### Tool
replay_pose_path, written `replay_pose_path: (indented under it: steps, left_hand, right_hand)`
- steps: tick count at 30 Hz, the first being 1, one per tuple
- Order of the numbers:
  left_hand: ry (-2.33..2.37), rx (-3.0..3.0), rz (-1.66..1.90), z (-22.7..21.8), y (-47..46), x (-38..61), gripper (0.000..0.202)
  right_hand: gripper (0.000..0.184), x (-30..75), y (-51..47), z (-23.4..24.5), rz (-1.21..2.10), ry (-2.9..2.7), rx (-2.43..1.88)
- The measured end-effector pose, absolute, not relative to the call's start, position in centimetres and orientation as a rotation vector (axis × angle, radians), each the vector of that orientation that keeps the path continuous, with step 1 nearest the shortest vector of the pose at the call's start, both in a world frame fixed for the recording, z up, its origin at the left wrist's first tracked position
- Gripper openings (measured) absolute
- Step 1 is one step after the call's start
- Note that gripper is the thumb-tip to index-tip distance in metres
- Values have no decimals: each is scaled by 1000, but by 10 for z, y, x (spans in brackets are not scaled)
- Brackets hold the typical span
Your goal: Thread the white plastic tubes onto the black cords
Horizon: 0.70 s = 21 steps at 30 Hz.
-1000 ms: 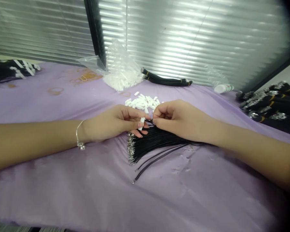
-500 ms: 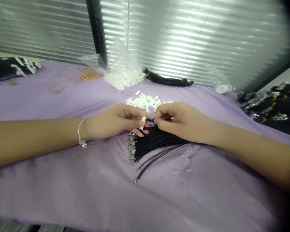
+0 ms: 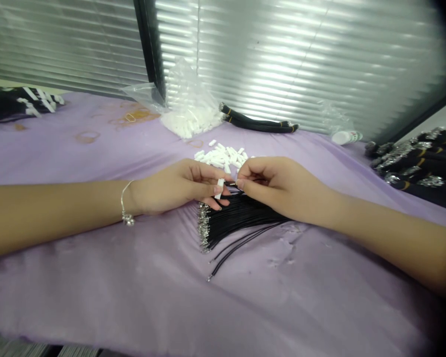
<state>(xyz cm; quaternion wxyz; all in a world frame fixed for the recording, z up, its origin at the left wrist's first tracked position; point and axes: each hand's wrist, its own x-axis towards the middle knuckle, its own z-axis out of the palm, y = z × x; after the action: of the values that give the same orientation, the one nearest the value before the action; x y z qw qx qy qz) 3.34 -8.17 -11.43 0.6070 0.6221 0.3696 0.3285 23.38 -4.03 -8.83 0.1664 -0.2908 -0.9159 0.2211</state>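
Observation:
My left hand (image 3: 174, 189) pinches a small white tube (image 3: 219, 189) upright between thumb and fingers. My right hand (image 3: 280, 189) pinches the tip of a thin black cord (image 3: 232, 184) right beside that tube. Under both hands lies a fanned bundle of black cords (image 3: 241, 218), its metal-tipped ends (image 3: 203, 227) pointing left and toward me. A silver bracelet (image 3: 126, 208) circles my left wrist. A loose heap of white tubes (image 3: 220, 157) lies just beyond my fingers.
A purple cloth (image 3: 134, 282) with stains covers the table. Behind it are a plastic bag of white tubes (image 3: 188, 111), coiled black cords (image 3: 258, 121) and a small bottle (image 3: 345, 137). Stacks of finished cords sit far right (image 3: 419, 166) and far left (image 3: 11, 101).
The view has turned slightly left. Both hands keep nearly the same pose, with the white tube and cord tip held close together.

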Motion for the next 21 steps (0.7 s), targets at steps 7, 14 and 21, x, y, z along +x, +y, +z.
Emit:
replay_pose_path:
  steps: [7,14,21]
  left_hand:
    - [870,1426,757,-115,-81,34,25]
    - [871,1426,770,-116,-81,33,26]
    - [887,1403,774,-114,-82,33,28]
  right_hand:
    - [16,231,-42,-93,459,-2550,-736]
    - [19,231,-42,-96,648,-2513,-800]
    - [22,236,-47,-85,156,-2561,-729]
